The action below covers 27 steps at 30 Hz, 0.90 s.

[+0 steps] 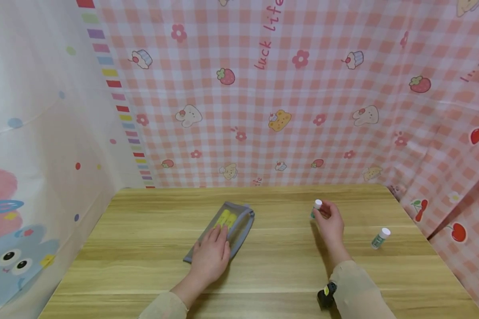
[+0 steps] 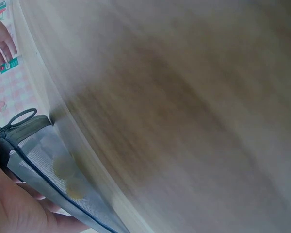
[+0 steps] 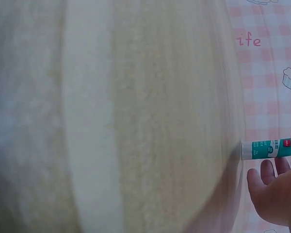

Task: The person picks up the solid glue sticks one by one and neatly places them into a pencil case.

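A grey mesh zip pouch (image 1: 238,239) lies slanted left of centre on the table, with yellow stick-like things (image 1: 225,218) showing through it. My left hand (image 1: 211,256) rests on the pouch, fingers stretched over its middle; part of the contents is hidden beneath them. In the left wrist view the zipper edge of the pouch (image 2: 63,177) runs beside the hand (image 2: 19,204). Between thumb and fingers my right hand (image 1: 331,223) holds a green-and-white glue stick (image 1: 316,207), cap end up. The right wrist view shows this glue stick (image 3: 269,149) upright against the table.
Another glue stick (image 1: 381,238) stands on the wooden table (image 1: 279,266) to the right of my right hand. A small black device (image 1: 326,297) sits at the right wrist. Pink checked cloth (image 1: 255,97) hangs behind the table's far edge.
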Available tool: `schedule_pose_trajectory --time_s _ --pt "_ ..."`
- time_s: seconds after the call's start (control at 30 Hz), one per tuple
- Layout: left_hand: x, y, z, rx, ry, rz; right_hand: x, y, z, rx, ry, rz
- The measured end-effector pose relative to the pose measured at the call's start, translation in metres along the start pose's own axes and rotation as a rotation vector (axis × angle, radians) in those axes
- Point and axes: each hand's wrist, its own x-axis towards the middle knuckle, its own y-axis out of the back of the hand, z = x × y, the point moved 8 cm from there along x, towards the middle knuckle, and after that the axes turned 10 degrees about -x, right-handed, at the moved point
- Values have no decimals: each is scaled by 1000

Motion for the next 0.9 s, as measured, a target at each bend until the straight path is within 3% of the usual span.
schedule_pose_trajectory --time_s 0.53,0.9 --pt "0 -1 0 -2 6 -2 1 2 -1 -92 -51 15" --pt "0 -1 -1 0 13 -7 -5 4 -1 -81 -52 23"
